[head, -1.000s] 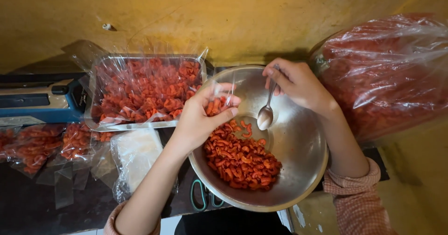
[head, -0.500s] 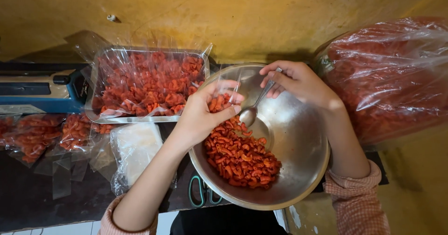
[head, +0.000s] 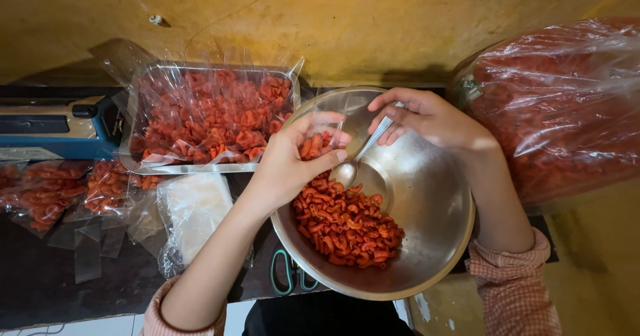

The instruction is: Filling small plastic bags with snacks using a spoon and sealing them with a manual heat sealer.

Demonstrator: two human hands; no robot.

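A steel bowl (head: 427, 209) holds a heap of red curled snack pieces (head: 347, 226) on its left side. Over the bowl's left rim, my left hand (head: 290, 166) grips a small clear bag (head: 319, 143) partly filled with the same red pieces. My right hand (head: 427, 117) holds a metal spoon (head: 357, 163) by its handle, the spoon's bowl hanging just below the bag's mouth, above the heap. Both wrists wear checked pink cuffs.
A tray (head: 200, 168) of filled bags (head: 207, 113) stands left of the bowl. A blue heat sealer (head: 53, 126) sits far left, small filled bags (head: 47, 189) and empty clear bags (head: 190, 209) below it. A large bag of red snacks (head: 567, 109) fills the right. Green-handled scissors (head: 287, 279) lie under the bowl.
The spoon has swung left and down from the bowl's middle toward the bag in my left hand. The camera view has shifted slightly.
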